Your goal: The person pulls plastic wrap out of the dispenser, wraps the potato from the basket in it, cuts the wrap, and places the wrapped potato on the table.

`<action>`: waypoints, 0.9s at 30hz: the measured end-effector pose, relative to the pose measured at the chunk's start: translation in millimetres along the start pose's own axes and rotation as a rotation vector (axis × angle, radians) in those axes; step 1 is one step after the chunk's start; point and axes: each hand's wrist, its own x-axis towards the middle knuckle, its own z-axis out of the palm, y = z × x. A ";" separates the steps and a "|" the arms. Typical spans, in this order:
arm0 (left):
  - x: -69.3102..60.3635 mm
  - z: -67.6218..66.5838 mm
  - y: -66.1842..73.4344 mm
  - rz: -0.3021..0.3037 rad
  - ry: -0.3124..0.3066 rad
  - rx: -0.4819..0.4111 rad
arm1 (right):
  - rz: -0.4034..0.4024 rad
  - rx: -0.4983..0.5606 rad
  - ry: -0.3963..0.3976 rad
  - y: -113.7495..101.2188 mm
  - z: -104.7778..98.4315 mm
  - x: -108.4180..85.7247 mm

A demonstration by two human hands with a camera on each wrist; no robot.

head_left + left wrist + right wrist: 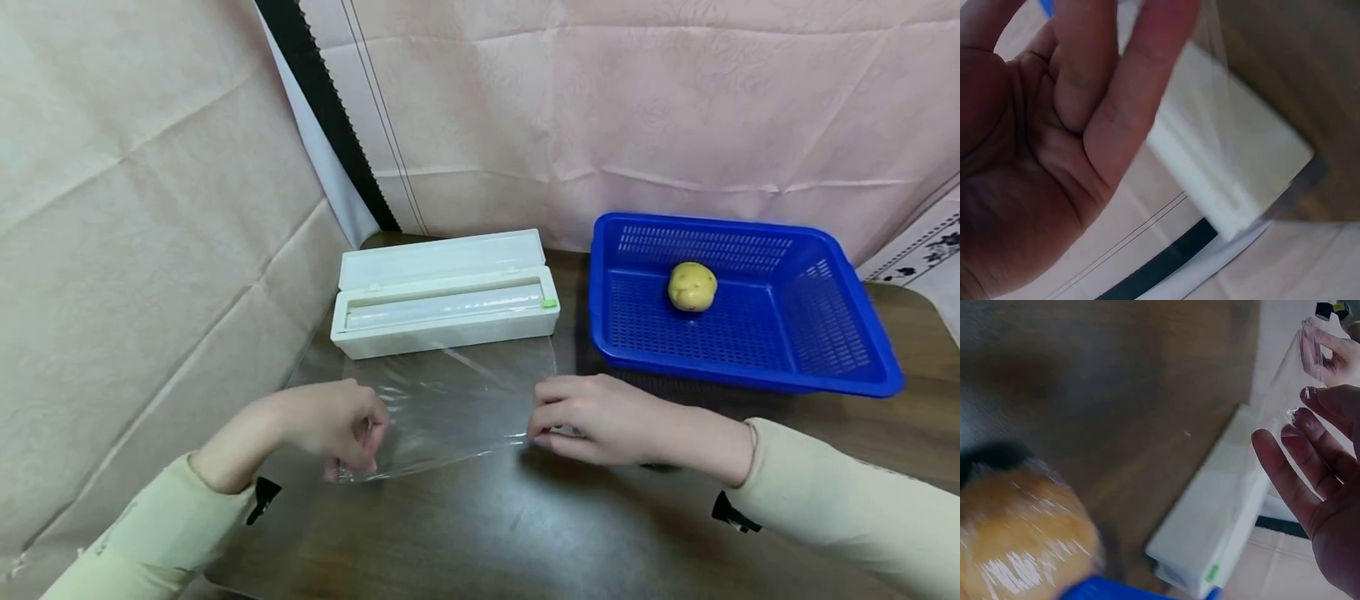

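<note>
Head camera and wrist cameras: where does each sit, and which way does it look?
Head: on the head, facing forward and down at the white box, clear film and blue basket; left hand, right hand and sleeves show.
Left wrist: on that wrist, facing the box; only the left hand shows.
Right wrist: on that wrist, facing the box and a round wrapped thing; both hands show.
Head and right wrist views share both hands and the box.

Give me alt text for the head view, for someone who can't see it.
A person's left hand and right hand pinch the near edge of clear film stretching from an open white box on a brown table. Right of the box, a blue basket holds one potato.
</note>
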 end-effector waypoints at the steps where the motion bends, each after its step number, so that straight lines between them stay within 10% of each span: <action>1: 2.7 3.7 -2.7 -0.007 -0.002 0.006 | 0.004 -0.007 -0.015 0.1 4.7 -1.1; 19: 31.5 45.5 -50.4 0.086 0.177 0.262 | 0.005 -0.059 -0.251 6.1 62.1 -8.4; 27: 26.5 43.5 -76.1 0.172 0.174 0.062 | 0.062 -0.012 -0.283 10.7 68.1 -11.6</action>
